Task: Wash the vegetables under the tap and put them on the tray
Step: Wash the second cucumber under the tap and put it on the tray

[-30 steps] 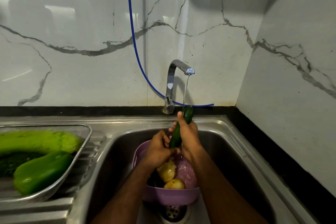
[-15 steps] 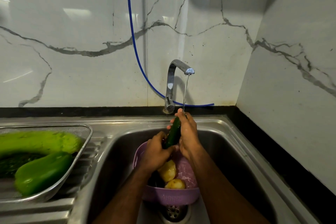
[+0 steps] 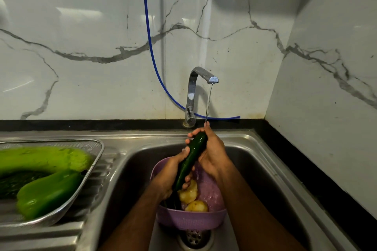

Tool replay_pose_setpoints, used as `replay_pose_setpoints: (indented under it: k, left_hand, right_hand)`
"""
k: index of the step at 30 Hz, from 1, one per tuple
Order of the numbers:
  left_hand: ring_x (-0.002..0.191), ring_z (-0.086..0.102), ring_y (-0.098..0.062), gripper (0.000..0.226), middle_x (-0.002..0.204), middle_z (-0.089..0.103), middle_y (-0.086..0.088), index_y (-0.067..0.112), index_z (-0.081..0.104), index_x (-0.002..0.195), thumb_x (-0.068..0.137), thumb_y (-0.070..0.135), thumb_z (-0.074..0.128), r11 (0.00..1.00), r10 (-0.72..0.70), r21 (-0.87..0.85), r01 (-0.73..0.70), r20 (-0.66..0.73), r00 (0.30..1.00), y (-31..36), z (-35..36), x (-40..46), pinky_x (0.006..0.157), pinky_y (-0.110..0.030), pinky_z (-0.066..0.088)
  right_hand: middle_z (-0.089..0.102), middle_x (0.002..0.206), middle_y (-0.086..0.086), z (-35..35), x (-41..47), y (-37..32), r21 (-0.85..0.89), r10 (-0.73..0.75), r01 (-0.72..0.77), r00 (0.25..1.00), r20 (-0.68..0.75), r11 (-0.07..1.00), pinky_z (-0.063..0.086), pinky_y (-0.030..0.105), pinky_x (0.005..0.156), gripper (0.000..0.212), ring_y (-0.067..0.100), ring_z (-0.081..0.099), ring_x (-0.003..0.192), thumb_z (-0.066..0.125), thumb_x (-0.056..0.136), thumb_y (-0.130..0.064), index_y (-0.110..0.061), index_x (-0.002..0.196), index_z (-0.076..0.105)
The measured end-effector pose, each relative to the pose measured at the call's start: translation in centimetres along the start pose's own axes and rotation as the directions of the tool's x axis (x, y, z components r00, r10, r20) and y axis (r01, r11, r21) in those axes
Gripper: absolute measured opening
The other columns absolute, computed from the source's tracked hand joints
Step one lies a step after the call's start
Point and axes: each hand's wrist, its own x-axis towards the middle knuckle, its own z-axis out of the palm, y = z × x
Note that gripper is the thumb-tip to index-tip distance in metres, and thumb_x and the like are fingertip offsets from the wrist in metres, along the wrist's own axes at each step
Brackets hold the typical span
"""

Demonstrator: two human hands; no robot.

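Observation:
A dark green cucumber [image 3: 191, 157] slants over the sink, its top end under the thin stream from the chrome tap [image 3: 196, 85]. My left hand [image 3: 170, 173] grips its lower half. My right hand [image 3: 211, 149] wraps round its upper end, a fingertip in the water. Below them a purple colander [image 3: 212, 218] holds two yellowish potatoes [image 3: 188, 191] and something dark, partly hidden. On the left drainboard a steel mesh tray [image 3: 95, 161] carries a pale green gourd [image 3: 42, 159], a green pepper [image 3: 47, 191] and a dark green vegetable [image 3: 14, 181].
The steel sink basin [image 3: 265, 179] has its drain strainer [image 3: 194, 237] just in front of the colander. A blue hose [image 3: 151, 47] hangs down the marble wall and runs behind the tap. A black counter edge borders the sink at the back and right.
My right hand has slid up the cucumber to cover its top end. My left hand has shifted down along it, baring the middle. The cucumber stays under the stream.

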Motion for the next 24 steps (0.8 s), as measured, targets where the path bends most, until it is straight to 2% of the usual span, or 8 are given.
replay_pose_setpoints:
  k: [3,6,9,13,15,20,24]
  left_hand:
    - [0.043,0.043,-0.014,0.052,0.057,0.05,-0.005,0.009,0.059,0.088,0.096,0.058,0.046,0.999,0.009,0.053,-0.007,-0.042,0.999,-0.11,-0.21,0.07,0.038,-0.024,0.033]
    - [0.043,0.041,-0.015,0.056,0.056,0.049,-0.006,0.01,0.059,0.083,0.096,0.062,0.044,0.999,-0.005,0.045,0.008,-0.074,0.997,-0.05,-0.12,0.05,0.039,-0.024,0.031]
    - [0.041,0.038,-0.016,0.06,0.054,0.046,-0.007,0.01,0.059,0.076,0.094,0.065,0.045,0.999,-0.02,0.025,0.022,-0.082,0.996,0.03,0.02,-0.02,0.039,-0.023,0.028]
    - [0.042,0.037,-0.015,0.061,0.055,0.046,-0.006,0.01,0.059,0.075,0.093,0.066,0.045,0.998,-0.042,0.045,0.044,-0.063,0.997,-0.03,-0.18,-0.13,0.039,-0.023,0.027]
    - [0.043,0.037,-0.015,0.062,0.056,0.046,-0.006,0.01,0.059,0.076,0.092,0.068,0.044,0.997,-0.044,0.065,0.047,-0.053,0.998,-0.1,-0.2,-0.05,0.04,-0.024,0.026]
    - [0.04,0.034,-0.015,0.059,0.053,0.044,-0.006,0.011,0.058,0.072,0.095,0.063,0.044,0.999,-0.03,-0.017,0.029,-0.077,0.997,0.3,0.22,-0.29,0.037,-0.021,0.024]
    - [0.043,0.037,-0.015,0.061,0.054,0.047,-0.006,0.008,0.059,0.076,0.094,0.064,0.044,0.999,-0.026,0.032,0.028,-0.061,0.998,0.02,-0.17,-0.19,0.039,-0.024,0.027]
  right_hand:
    - [0.065,0.082,0.013,-0.03,0.12,0.29,0.039,0.012,-0.013,1.0,0.024,0.999,0.053,0.042,0.081,0.045,0.023,0.062,0.073,0.049,0.105,-0.043,-0.005,0.092,0.067]
    - [0.063,0.083,0.012,-0.36,-0.1,0.25,0.123,0.02,-0.03,0.997,0.079,0.992,0.053,0.038,0.081,0.034,0.022,0.061,0.076,0.048,0.106,-0.031,-0.004,0.097,0.066]
    - [0.062,0.083,0.011,-0.33,-0.45,0.02,0.112,0.007,-0.02,0.993,0.114,0.994,0.053,0.037,0.08,0.026,0.022,0.061,0.077,0.048,0.104,-0.023,-0.005,0.096,0.065]
    - [0.061,0.073,0.009,0.19,-0.41,-0.15,0.102,0.035,-0.038,0.999,0.027,0.994,0.053,0.038,0.08,0.037,0.022,0.06,0.07,0.053,0.105,-0.035,-0.008,0.082,0.063]
    - [0.06,0.072,0.009,0.03,-0.3,-0.18,0.123,0.039,-0.042,0.999,0.026,0.992,0.052,0.038,0.081,0.042,0.022,0.059,0.07,0.051,0.105,-0.04,-0.008,0.08,0.063]
    - [0.064,0.084,0.011,-0.54,-0.33,-0.14,0.168,0.054,-0.076,0.99,0.131,0.983,0.052,0.038,0.085,0.031,0.024,0.062,0.08,0.048,0.102,-0.026,-0.003,0.099,0.069]
    - [0.06,0.076,0.008,-0.22,-0.36,-0.28,0.129,0.078,-0.091,0.992,0.1,0.987,0.052,0.037,0.08,0.024,0.023,0.061,0.074,0.051,0.098,-0.025,-0.006,0.091,0.064]
